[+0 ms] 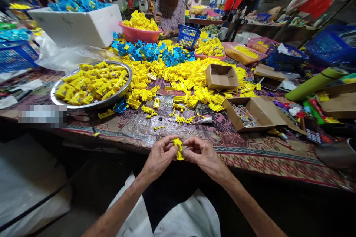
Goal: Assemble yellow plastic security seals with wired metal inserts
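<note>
My left hand (160, 154) and my right hand (202, 154) meet at the near edge of the table, both pinched on one small yellow plastic part (178, 149) held between them. Just beyond my hands lie a few loose yellow pieces (182, 119) and a small tool with a silvery tip (204, 120) on clear plastic sheeting. A large heap of yellow plastic parts (191, 81) covers the middle of the table, with blue parts (151, 51) behind it.
A round metal tray (126, 89) of yellow parts sits left. Open cardboard boxes (257, 113) (221, 76) lie right. A white foam box (78, 26), pink basin (139, 35) and blue baskets (188, 37) stand behind. A person (170, 7) works across the table.
</note>
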The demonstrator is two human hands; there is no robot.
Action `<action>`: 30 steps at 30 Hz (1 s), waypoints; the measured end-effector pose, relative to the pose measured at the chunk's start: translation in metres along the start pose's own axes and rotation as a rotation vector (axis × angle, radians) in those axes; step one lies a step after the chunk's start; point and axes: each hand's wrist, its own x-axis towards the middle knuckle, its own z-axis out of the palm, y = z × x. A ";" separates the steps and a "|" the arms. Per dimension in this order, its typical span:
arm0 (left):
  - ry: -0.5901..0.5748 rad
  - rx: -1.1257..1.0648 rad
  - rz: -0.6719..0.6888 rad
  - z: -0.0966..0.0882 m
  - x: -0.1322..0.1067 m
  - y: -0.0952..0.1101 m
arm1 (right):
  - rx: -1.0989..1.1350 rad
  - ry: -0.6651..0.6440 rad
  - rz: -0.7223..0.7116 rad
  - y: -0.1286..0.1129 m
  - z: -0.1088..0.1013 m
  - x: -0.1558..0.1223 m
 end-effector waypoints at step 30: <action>-0.046 -0.038 0.141 -0.001 0.002 -0.003 | 0.024 0.042 -0.067 0.001 0.007 0.003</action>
